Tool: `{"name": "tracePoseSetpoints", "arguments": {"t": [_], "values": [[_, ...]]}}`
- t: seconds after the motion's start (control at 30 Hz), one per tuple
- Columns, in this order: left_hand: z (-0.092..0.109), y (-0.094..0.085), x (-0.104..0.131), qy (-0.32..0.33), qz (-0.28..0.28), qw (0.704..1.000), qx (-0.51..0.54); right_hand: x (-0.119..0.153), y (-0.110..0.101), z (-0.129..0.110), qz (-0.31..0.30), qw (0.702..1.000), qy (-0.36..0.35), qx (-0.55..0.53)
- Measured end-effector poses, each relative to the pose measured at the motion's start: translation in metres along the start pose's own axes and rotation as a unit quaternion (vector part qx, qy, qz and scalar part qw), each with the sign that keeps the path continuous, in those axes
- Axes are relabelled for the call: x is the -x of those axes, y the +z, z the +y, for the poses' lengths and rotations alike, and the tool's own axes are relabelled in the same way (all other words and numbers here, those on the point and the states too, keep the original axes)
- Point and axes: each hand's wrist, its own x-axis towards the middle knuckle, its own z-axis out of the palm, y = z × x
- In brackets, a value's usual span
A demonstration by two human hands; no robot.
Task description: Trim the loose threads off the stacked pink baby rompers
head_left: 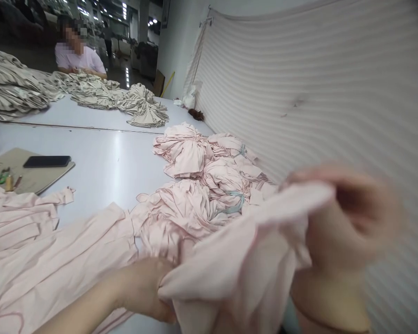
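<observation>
A piece of pale pink fabric (237, 260) is stretched between my two hands at the lower right, above the table. My left hand (148, 285) grips its lower left edge, with the fingers partly hidden behind the cloth. At the fabric's upper right is my right hand (355, 213), blurred by motion, its fingers curled near the cloth's end; what they hold is not clear. Behind the held piece lie bunched pink bundles (184, 148), some tied with blue-green strips (233, 202). More pink pieces (90, 246) are spread at the lower left.
A black phone (47, 161) and small tools (9, 182) rest on a beige board (61, 172) at left. Grey-beige cloth piles (17, 88) lie across the far table, where a person (80, 58) sits. A striped fabric sheet (316, 93) hangs along the right.
</observation>
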Motion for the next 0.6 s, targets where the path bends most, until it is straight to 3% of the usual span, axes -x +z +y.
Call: {"name": "tracePoseSetpoints", "arguments": {"t": [0.03,0.1,0.13,0.2,0.3,0.37,0.47,0.53,0.6], "values": [[-0.008,0.002,-0.001,-0.052,-0.008,0.997,0.052,-0.017,0.009,0.024,0.052,0.999,0.016,-0.001],[-0.028,0.007,0.001,-0.115,0.024,0.969,0.219,-0.043,0.042,0.081,0.043,0.997,0.053,0.025],[-0.039,0.01,0.002,-0.118,0.052,0.939,0.319,-0.051,0.063,0.108,0.009,0.994,0.083,0.068],[-0.057,0.019,0.003,-0.095,0.12,0.857,0.492,-0.056,0.105,0.153,-0.116,0.965,0.155,0.179],[-0.07,0.04,-0.003,-0.078,0.224,0.769,0.594,-0.035,0.15,0.176,-0.245,0.929,0.183,0.211],[-0.067,0.053,-0.012,-0.105,0.298,0.733,0.602,-0.005,0.161,0.161,-0.281,0.934,0.148,0.163],[-0.049,0.06,-0.024,-0.15,0.391,0.68,0.602,0.053,0.15,0.106,-0.334,0.939,0.054,0.06],[-0.031,0.058,-0.03,-0.14,0.413,0.656,0.616,0.092,0.13,0.06,-0.353,0.935,-0.031,-0.017],[-0.012,0.057,-0.033,-0.112,0.392,0.65,0.641,0.123,0.108,0.022,-0.357,0.922,-0.126,-0.084]]}}
